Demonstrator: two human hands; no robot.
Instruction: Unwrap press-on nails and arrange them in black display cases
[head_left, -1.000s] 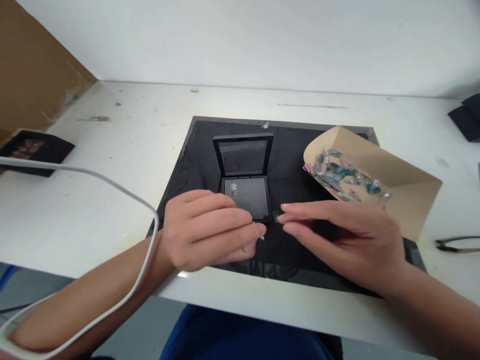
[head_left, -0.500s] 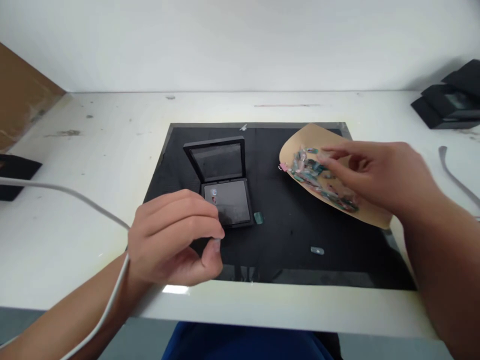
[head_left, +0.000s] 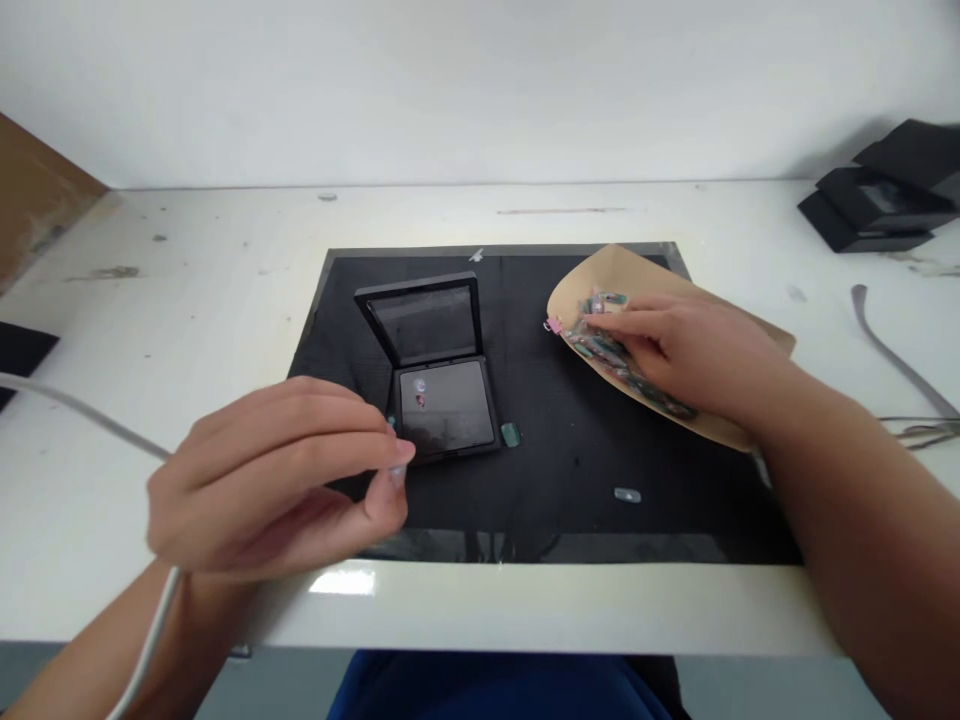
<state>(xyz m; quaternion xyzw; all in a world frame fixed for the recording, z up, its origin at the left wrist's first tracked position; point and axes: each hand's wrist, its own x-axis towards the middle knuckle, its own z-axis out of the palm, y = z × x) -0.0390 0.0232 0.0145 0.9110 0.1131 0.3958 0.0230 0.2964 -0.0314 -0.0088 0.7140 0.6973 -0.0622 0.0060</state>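
A small black case [head_left: 442, 385] stands open on a black mat [head_left: 570, 450], with two tiny pieces lying in its base. My left hand [head_left: 277, 475] hovers just left of the case and pinches a small pale piece between thumb and fingertips. My right hand [head_left: 690, 350] reaches into a brown paper tray [head_left: 652, 275] and rests on a heap of small green and pink pieces [head_left: 600, 335]. Whether it grips one I cannot tell. Two loose pieces lie on the mat: a green one [head_left: 511, 434] beside the case and a pale one [head_left: 627, 495] nearer me.
The mat lies on a white table [head_left: 225, 270] against a white wall. Black boxes [head_left: 877, 200] are stacked at the far right, near a grey strap [head_left: 889, 350]. A white cable [head_left: 82, 415] runs over my left wrist. Brown cardboard [head_left: 37, 195] stands at the far left.
My right hand left the spot by the case and moved right into the paper tray. The green piece now lies alone on the mat. My left hand drew back leftward, still pinching.
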